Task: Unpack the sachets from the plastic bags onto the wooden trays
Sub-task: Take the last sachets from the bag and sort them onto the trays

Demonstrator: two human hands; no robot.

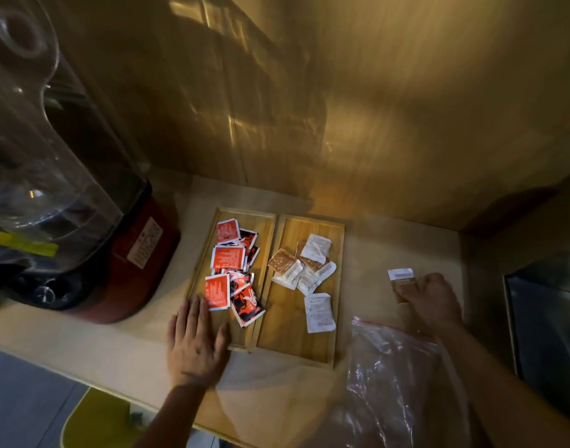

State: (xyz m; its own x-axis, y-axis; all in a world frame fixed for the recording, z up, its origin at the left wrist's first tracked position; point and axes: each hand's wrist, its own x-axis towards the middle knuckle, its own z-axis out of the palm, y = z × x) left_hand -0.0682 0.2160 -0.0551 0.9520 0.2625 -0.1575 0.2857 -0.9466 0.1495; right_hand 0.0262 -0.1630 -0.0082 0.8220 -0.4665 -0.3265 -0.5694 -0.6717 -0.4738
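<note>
Two wooden trays lie side by side on the counter. The left tray holds several red and white sachets. In the right tray lie several white and brown sachets. My left hand rests flat and open on the near left corner of the left tray, fingertips by a red sachet. My right hand is out on the counter to the right of the trays, fingers closed on a brown and white sachet. A clear plastic bag lies crumpled under my right forearm.
A red appliance with a clear plastic dome stands at the left on the counter. A dark box or screen sits at the right edge. A wooden wall closes the back. A yellow stool shows below the counter edge.
</note>
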